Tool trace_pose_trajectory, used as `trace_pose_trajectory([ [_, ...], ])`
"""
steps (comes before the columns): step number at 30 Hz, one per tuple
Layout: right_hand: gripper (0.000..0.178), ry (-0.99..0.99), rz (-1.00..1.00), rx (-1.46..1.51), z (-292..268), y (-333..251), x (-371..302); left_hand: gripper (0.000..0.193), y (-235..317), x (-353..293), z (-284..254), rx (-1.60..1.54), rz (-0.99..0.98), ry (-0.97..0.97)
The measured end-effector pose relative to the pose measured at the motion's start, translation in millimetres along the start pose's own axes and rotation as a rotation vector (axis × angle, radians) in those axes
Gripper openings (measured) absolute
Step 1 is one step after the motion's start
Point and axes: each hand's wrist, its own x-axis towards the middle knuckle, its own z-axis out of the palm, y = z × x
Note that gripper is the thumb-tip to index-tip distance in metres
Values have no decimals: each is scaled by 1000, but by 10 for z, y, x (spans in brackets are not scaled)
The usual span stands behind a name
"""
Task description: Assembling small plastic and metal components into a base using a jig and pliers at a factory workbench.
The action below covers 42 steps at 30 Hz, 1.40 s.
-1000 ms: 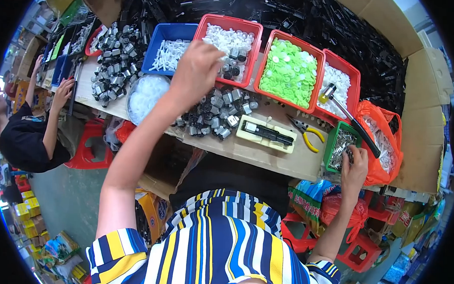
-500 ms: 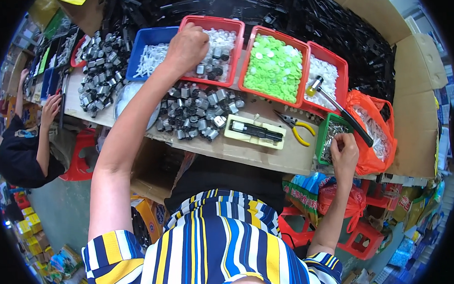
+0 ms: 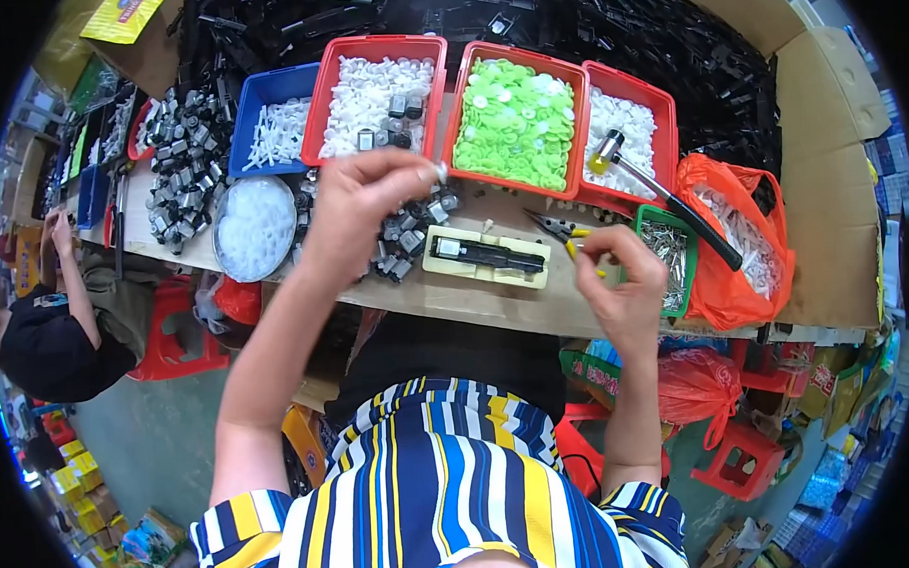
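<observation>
Head view: white part is pinched by left hand, 11 o'clock of black assembly; may be dropped if pinch slips. Right hand: grip can't be told.

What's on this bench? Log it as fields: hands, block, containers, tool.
Left hand: pinches a small white piece
Right hand: curled near the yellow-handled pliers; contact unclear
Cream block: holds a black part
Middle red tray: bright green discs
Green box: small metal parts
Hammer: head over the right red tray
</observation>
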Motion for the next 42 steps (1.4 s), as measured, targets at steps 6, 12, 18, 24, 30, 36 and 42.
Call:
trace_pose_trajectory([
  [6, 12, -86, -37, 229, 374, -326, 163, 14, -298, -414, 218, -597, -320, -96],
  [12, 14, -126, -96, 120, 463, -373, 161, 14, -422, -468, 216, -554, -314, -138],
  [18, 18, -181, -283, -94, 459, -358, 173, 9, -371, -499, 249, -264, -160, -133],
  [24, 18, -183, -323, -167, 394, -365, 140, 8, -341, -490, 263, 3, 33, -170],
  [30, 13, -275, -269, -1, 332, -285, 156, 12, -306, -493, 283, 281, 192, -217],
  [36, 14, -155, -26, 211, 390, -311, 89, 15, -473, -597, 372, -283, -165, -89],
  [42, 14, 15, -163, 93, 581, -260, -73, 13, -457, -708, 406, -363, -285, -92],
])
